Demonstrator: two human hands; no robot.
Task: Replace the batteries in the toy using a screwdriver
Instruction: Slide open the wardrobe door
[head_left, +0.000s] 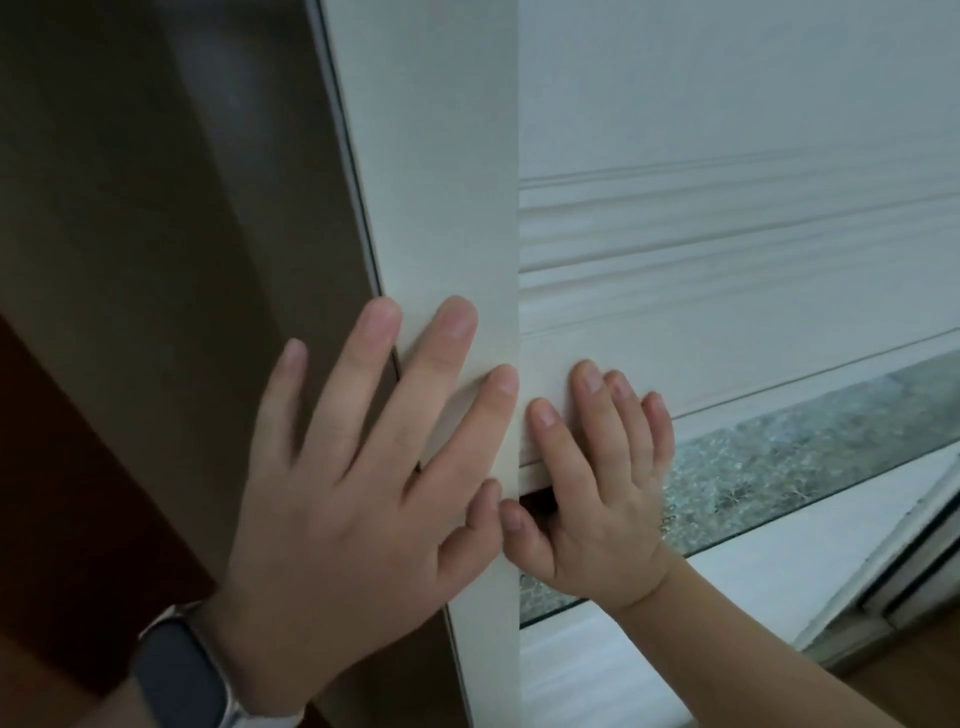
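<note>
The left hand (343, 499), fingers straight and spread, is pressing flat against a white door frame (441, 182); the right hand (597, 493) is resting straight-fingered on the adjoining panel (727, 312). The toy is not showing.

Left hand (332, 499) flat on a white upright frame (441, 208), right hand (597, 493) flat on a pleated blind (727, 260)

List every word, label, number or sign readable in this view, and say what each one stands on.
None: no readable text anywhere in this view.
The plain white door panel, the ribbed white blind and the pebbled frosted glass strip carry no lettering.
The dark grey wristband behind the left hand shows no markings or display from this angle.
</note>
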